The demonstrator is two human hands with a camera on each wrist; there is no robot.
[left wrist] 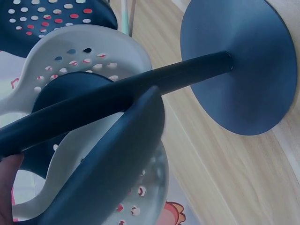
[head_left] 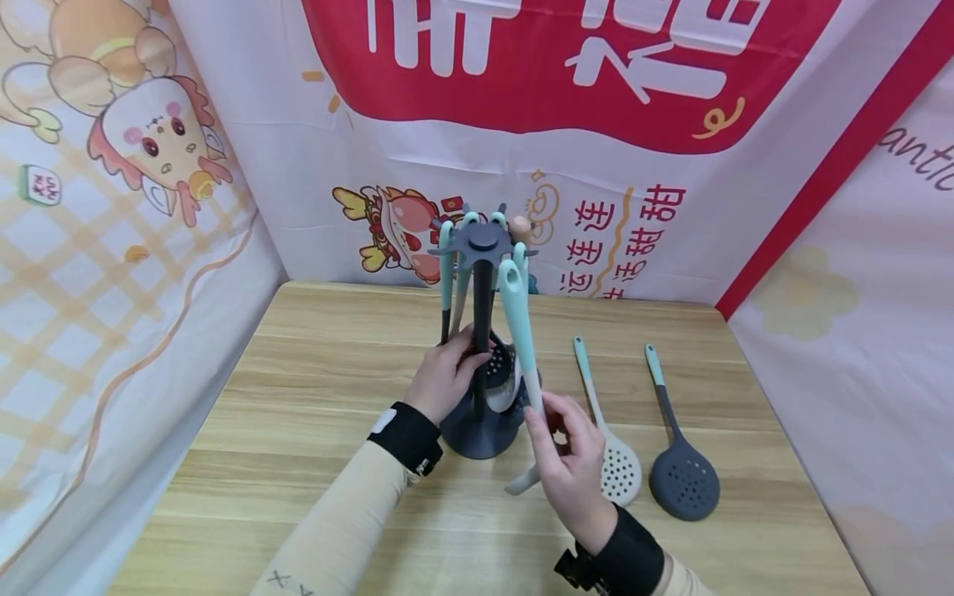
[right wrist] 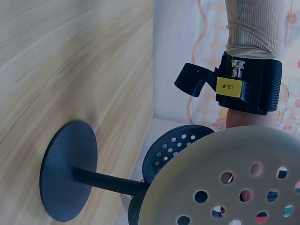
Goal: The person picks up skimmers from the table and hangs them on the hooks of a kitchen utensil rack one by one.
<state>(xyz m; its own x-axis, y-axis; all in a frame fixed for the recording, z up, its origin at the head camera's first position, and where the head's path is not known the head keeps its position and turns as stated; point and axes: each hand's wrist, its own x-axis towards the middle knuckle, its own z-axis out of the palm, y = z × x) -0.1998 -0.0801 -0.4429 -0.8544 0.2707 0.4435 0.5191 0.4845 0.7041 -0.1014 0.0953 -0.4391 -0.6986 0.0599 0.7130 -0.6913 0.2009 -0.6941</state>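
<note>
Two skimmers (head_left: 684,484) lie right of my right grip (head_left: 570,455), which pinches a turquoise-handled utensil (head_left: 524,335). Left of it, my left grip (head_left: 440,377) holds the dark stand (head_left: 483,302) by its pole.

Look, the fingers of the right hand (head_left: 572,472) cover an edge of the pale skimmer (head_left: 620,473) lying just beyond them! Past the fingertips of the left hand (head_left: 438,382), hanging utensils (head_left: 504,396) crowd behind the mint-handled utensil (head_left: 519,323), too overlapped to sort. In the right wrist view, a perforated head (right wrist: 225,193) buries those left fingers entirely, itself chopped off by the bottom and right edges!
</note>
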